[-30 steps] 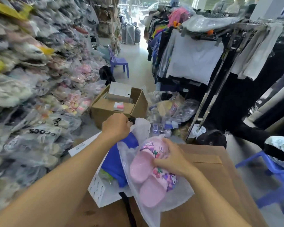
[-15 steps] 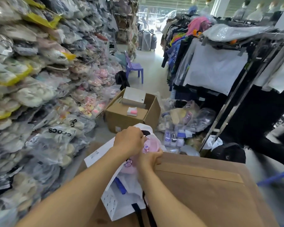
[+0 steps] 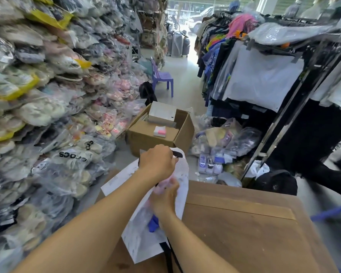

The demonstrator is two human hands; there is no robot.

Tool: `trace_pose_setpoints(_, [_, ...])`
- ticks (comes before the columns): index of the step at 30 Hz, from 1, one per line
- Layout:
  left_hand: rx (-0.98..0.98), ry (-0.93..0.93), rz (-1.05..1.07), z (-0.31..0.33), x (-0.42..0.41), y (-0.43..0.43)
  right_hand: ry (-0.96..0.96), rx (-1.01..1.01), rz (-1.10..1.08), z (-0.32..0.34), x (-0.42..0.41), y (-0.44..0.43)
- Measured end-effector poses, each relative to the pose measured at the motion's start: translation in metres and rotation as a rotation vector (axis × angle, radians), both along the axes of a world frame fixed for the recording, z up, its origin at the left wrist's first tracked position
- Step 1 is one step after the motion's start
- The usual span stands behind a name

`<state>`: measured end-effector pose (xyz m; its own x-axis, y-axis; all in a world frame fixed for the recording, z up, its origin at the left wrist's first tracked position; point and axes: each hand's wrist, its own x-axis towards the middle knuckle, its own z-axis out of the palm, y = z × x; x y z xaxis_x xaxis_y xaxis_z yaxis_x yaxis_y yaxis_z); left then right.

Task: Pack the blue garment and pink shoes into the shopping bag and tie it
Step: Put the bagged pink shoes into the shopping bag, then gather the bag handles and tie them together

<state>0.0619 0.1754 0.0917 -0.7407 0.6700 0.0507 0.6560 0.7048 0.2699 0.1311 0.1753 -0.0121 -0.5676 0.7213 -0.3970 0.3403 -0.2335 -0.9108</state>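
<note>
A white shopping bag [image 3: 144, 241] with black handles stands on the wooden table [image 3: 244, 229]. My left hand [image 3: 158, 162] grips the bag's top edge and black handle, holding it up. My right hand [image 3: 163, 200] is pushed down into the bag's mouth, closed on the pink shoes [image 3: 162, 185] in their clear plastic wrap; only a pale pink patch shows. A piece of the blue garment [image 3: 153, 223] shows inside the bag beside my right wrist.
An open cardboard box [image 3: 146, 136] sits on the floor beyond the table. Stacked bagged shoes [image 3: 47, 115] wall the left side. A clothes rack [image 3: 274, 85] and loose packets [image 3: 224, 142] fill the right. A purple chair [image 3: 162, 77] stands in the aisle.
The pink shoes went from lying on top of the bag, in full view, down into its mouth with my right hand. My left hand stayed on the bag's top edge. The camera tilted up.
</note>
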Motion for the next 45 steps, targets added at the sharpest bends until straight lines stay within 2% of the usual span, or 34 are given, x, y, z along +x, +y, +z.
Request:
trace_pose_setpoints(2, [-0.016,0.001,-0.009,-0.003,0.001,0.000,-0.049,0.013,0.236,0.000,0.009,0.002])
trace_pose_setpoints(4, [-0.015,-0.015,-0.014,-0.004,0.001,0.001,-0.131,0.054,0.352,-0.001,0.015,0.017])
trace_pose_setpoints(10, [0.009,0.010,-0.007,-0.001,0.004,0.003,-0.335,0.438,0.258,0.001,0.054,0.069])
trace_pose_setpoints(15, [-0.001,0.026,0.003,-0.006,0.008,0.003,-0.640,0.298,0.666,-0.016,0.093,0.062])
trace_pose_setpoints(20, [0.002,0.056,0.019,-0.006,0.011,-0.002,-0.741,0.233,0.798,-0.040,0.099,0.039])
trace_pose_setpoints(22, [0.004,0.071,0.057,-0.002,0.009,-0.009,-0.651,0.110,0.678,-0.038,0.100,0.042])
trace_pose_setpoints(25, [0.053,0.074,0.151,0.006,-0.003,-0.022,-0.357,-0.187,0.241,-0.016,0.096,0.073])
trace_pose_setpoints(27, [0.075,0.067,0.210,0.013,-0.007,-0.029,-0.228,-0.310,0.014,-0.003,0.095,0.096])
trace_pose_setpoints(29, [0.077,0.046,0.239,0.019,-0.005,-0.030,-0.241,-0.337,0.021,0.003,0.094,0.105])
trace_pose_setpoints(32, [0.095,-0.014,0.246,0.021,0.003,-0.024,-0.394,-0.286,0.196,-0.004,0.097,0.095])
trace_pose_setpoints(37, [0.031,0.008,0.252,0.015,0.013,-0.022,-0.397,-0.273,0.200,-0.048,0.105,0.073])
trace_pose_setpoints(41, [0.026,0.005,0.267,0.020,0.010,-0.028,-0.302,-0.353,0.069,-0.037,0.107,0.071])
trace_pose_setpoints(45, [0.123,-0.030,0.290,0.030,-0.002,-0.035,-0.103,-0.109,0.018,0.020,0.088,0.086])
